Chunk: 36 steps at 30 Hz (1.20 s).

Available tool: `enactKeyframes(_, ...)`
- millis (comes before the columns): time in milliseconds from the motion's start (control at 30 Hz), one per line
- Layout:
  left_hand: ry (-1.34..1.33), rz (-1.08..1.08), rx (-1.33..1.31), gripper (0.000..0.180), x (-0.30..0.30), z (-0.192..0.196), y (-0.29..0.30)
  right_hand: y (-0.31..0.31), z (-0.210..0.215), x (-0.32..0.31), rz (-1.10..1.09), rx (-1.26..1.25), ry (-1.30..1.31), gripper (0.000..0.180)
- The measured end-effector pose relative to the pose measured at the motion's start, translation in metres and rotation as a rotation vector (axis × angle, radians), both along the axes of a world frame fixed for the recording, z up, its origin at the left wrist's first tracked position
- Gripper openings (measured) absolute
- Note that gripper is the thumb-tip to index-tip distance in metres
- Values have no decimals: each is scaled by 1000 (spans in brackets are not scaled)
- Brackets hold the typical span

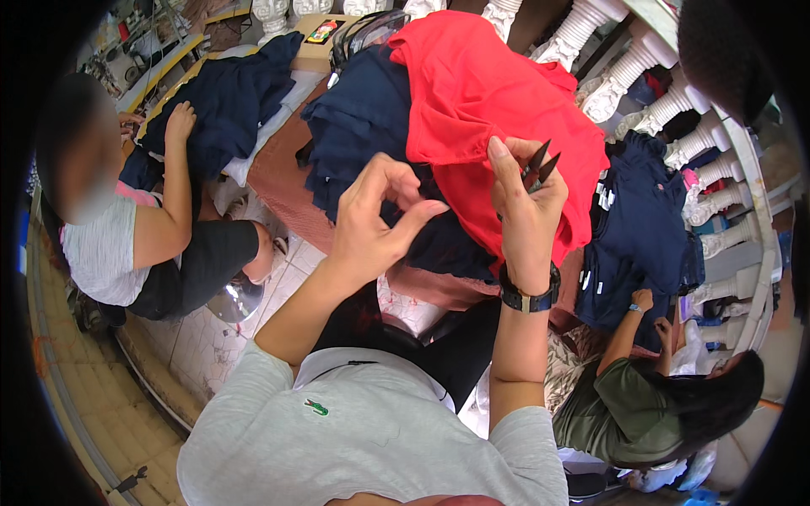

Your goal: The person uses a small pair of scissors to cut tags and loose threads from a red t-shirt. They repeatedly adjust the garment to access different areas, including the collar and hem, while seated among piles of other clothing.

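Head view, thread trimming at a garment pile. Red shirt (481,93) lies draped over a heap of navy garments (363,126) on a pinkish cloth-covered table (283,181), its near edge raised toward the worker. Right hand (525,207) closes on black thread snips (537,164), blades pointing up and slightly parted, thumb against the red hem. Left hand (375,215) hovers just beside it, thumb and forefinger bent toward each other as if pinching; whether a thread lies between them cannot be told. For a clean cut, the loose end should probably be drawn taut away from the fabric and the snip tips set close to the seam, clear of the cloth, since a slack hem could be nicked. Left, a seated person's hand (180,118) rests on another navy garment (228,93); right, a second seated person (641,405) handles navy shirts (641,228).
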<state>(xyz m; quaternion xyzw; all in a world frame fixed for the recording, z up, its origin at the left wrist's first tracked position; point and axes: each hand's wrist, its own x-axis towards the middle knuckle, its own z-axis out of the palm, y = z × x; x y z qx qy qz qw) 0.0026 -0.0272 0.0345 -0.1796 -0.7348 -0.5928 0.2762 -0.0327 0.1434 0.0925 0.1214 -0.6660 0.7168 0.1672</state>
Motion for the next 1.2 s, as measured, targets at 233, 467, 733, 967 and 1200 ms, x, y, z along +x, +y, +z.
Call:
enactKeyframes(233,443,186,-94,45,-44,33,29,6,6,-17,4,-175,-72,16)
enactKeyframes(467,356,7,-160,20,-68,39,36,9,0,-19,-42,-324,-137,14)
enactKeyframes(733,430,-165,-221,9,-72,66,29,20,-4,-21,-55,-341,-157,20)
enactKeyframes(967,128,-301,-51,8,-39,63,24,21,-1,-19,-30,-372,-187,20)
enactKeyframes(1200,69,-3,-86,7,-21,46,2,23,-1,-16,-15,-392,-197,21)
